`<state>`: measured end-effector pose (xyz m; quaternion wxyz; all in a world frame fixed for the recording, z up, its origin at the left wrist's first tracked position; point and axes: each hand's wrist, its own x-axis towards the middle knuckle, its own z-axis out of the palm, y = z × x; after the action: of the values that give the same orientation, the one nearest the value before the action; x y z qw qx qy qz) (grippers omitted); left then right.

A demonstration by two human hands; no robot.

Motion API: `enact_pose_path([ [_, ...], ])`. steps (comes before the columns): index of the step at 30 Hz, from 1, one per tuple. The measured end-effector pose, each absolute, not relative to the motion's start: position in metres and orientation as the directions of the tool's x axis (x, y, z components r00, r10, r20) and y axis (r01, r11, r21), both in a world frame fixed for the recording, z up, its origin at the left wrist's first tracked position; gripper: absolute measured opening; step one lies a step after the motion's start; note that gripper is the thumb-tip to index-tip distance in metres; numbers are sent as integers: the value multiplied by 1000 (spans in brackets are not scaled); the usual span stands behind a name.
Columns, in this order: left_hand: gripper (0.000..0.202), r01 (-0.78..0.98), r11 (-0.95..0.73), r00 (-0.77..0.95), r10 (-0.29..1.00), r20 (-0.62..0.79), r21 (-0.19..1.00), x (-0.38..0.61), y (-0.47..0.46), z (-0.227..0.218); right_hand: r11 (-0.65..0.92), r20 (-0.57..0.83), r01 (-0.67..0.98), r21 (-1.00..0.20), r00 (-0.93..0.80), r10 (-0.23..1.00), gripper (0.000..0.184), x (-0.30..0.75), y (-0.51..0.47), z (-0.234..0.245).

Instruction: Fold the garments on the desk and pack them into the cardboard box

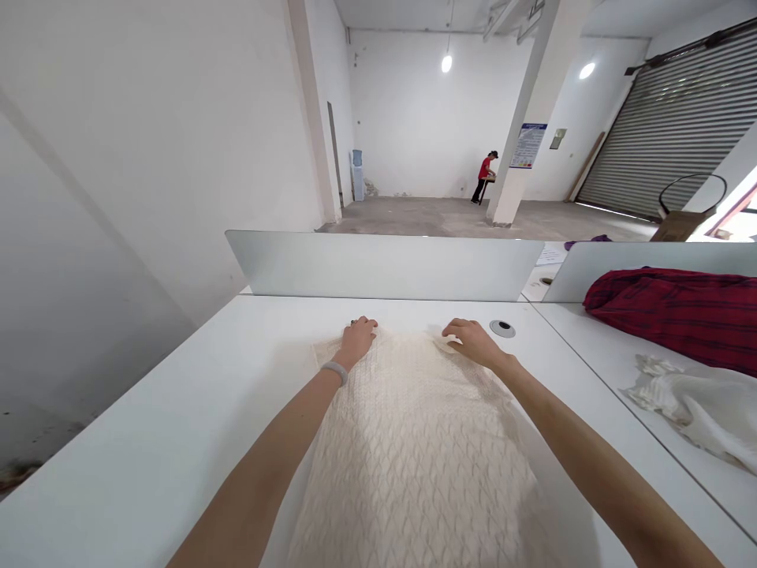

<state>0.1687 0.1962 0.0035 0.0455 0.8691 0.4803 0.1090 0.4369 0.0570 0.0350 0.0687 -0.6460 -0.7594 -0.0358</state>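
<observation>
Cream textured cloth [414, 450] on white counter [177, 442], left hand [358, 341] and right hand [473, 341] with grips clenched on its far edge; uneven pull could skew it.

L hand [358, 341] & R hand [476, 343] on far edge of cream textured cloth [414, 442], laid on white counter [147, 442]. Grey band [334, 372] on L wrist. To R: red plaid cloth [668, 315], crumpled white cloth [691, 410]. Far off: co-worker [486, 170] in red top.

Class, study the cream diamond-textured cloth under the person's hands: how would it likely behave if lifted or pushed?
The cream diamond-textured cloth is probably floppy: its far edge rumples by the left hand. It looks light, lying thin and flat. It may slide if pushed on the smooth white desk.
</observation>
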Motion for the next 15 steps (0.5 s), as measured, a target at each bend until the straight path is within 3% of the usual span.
enact_pose_path([
  [7, 28, 829, -499, 471, 866, 165, 252, 162, 201, -7, 210, 5, 977, 26, -210, 978, 30, 449, 91, 25],
  [15, 25, 807, -473, 430, 881, 197, 353, 159, 202, -18, 240, 5, 967, 87, -241, 970, 26, 457, 83, 26],
])
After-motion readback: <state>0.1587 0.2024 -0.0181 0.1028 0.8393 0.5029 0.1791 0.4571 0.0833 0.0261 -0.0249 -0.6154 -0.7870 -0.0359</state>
